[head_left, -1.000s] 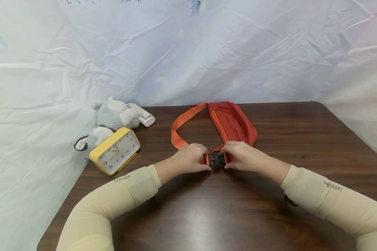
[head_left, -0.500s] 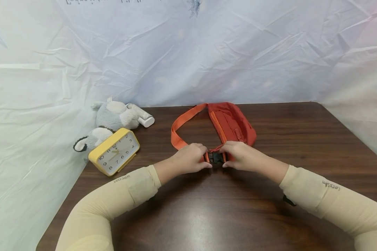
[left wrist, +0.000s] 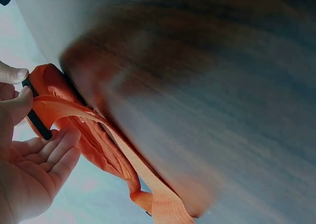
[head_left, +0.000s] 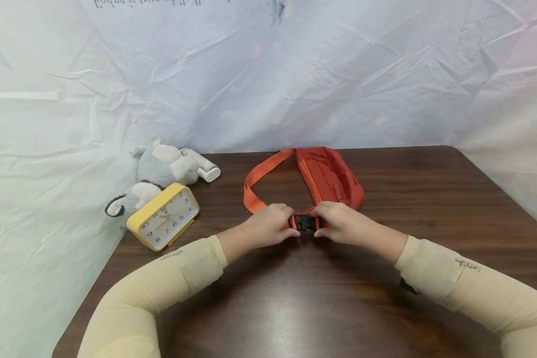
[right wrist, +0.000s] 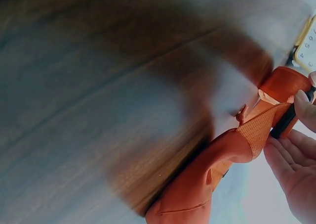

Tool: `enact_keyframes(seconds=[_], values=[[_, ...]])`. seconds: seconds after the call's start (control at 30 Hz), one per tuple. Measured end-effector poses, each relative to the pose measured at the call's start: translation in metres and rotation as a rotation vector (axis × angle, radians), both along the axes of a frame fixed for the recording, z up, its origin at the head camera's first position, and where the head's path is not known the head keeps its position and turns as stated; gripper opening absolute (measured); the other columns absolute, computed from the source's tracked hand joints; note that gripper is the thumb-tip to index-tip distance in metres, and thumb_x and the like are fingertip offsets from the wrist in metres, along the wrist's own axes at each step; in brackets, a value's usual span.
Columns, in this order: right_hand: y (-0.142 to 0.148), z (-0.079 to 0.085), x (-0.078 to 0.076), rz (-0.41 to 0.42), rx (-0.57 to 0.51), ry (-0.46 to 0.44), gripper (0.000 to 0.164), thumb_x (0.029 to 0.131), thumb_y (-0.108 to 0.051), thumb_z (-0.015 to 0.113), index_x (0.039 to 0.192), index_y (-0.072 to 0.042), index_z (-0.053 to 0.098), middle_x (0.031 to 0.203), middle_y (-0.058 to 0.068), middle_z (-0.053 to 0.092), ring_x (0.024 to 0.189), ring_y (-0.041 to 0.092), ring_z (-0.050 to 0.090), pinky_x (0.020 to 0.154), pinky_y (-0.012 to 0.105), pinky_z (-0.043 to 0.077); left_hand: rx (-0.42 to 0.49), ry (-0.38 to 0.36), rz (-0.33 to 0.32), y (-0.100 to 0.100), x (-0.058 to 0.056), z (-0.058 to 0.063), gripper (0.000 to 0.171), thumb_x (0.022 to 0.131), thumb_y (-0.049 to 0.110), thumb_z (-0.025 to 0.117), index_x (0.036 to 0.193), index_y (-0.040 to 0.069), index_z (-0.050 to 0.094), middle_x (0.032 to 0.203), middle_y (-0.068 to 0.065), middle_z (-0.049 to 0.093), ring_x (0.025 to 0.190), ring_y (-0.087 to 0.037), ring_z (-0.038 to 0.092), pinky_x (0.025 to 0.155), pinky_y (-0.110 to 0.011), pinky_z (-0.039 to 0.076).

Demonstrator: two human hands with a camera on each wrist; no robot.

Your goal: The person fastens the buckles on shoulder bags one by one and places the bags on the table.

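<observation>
A red waist bag (head_left: 333,179) lies on the table, its orange strap (head_left: 260,175) looping out to the left. In front of it is the strap's black side-release buckle (head_left: 306,222), between my two hands. My left hand (head_left: 270,225) pinches the buckle's left end, where the strap joins it. On the other side my right hand (head_left: 342,223) pinches the right end between thumb and fingers. In both wrist views the black buckle (left wrist: 37,112) shows edge-on, with thumb and fingers on it, raised over the tabletop. The two buckle parts sit together in line.
At the left stands a yellow alarm clock (head_left: 163,216). Behind it lie a grey and white plush toy (head_left: 161,164) and a white cylindrical thing (head_left: 209,172). Pale printed cloth (head_left: 331,74) hangs along the back and sides of the dark wooden table (head_left: 277,308).
My right hand has moved slightly left, bringing the buckle's right part closer against the left part. The bag has shifted a little left with it; my left hand has barely moved.
</observation>
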State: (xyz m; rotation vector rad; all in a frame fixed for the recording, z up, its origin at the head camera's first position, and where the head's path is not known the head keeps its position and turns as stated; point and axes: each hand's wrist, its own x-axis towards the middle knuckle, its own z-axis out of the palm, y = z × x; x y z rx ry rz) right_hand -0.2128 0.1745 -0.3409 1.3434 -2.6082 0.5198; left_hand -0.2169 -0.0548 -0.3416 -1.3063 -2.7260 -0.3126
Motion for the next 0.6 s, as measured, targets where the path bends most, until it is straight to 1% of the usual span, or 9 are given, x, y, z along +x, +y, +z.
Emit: enact_keyframes(seconds=[0.13,0.37,0.6], values=[[-0.0008,-0.0018,-0.0006,-0.002,-0.007,0.012,0.038,0.074,-0.013,0.081,0.103,0.002,0.062,0.096,0.009,0.061,0.086,0.020,0.059,0.073,0.035,0.050,0.011,0.010,-0.009,-0.0009,-0.0006,-0.0013,0.043,0.086,0.037,0.067,0.105,-0.002,0.061,0.085,-0.005,0.059,0.070,-0.011,0.053,0.058,-0.021,0.044],[-0.0019,-0.0020,0.0003,0.002,-0.006,0.008,0.039,0.074,-0.012,0.081,0.104,0.003,0.062,0.099,0.011,0.062,0.090,0.021,0.059,0.077,0.037,0.049,0.040,-0.023,-0.013,-0.0015,-0.0003,-0.0028,0.041,0.086,0.034,0.068,0.106,-0.001,0.059,0.087,-0.005,0.059,0.072,-0.011,0.053,0.059,-0.021,0.044],[-0.0029,0.0003,0.0021,0.017,0.009,0.000,0.039,0.074,-0.011,0.080,0.105,0.004,0.061,0.100,0.011,0.061,0.092,0.022,0.059,0.078,0.037,0.050,0.035,-0.050,-0.004,-0.0014,0.0022,-0.0022,0.040,0.087,0.034,0.067,0.106,0.000,0.059,0.088,-0.004,0.058,0.073,-0.011,0.053,0.061,-0.021,0.044]])
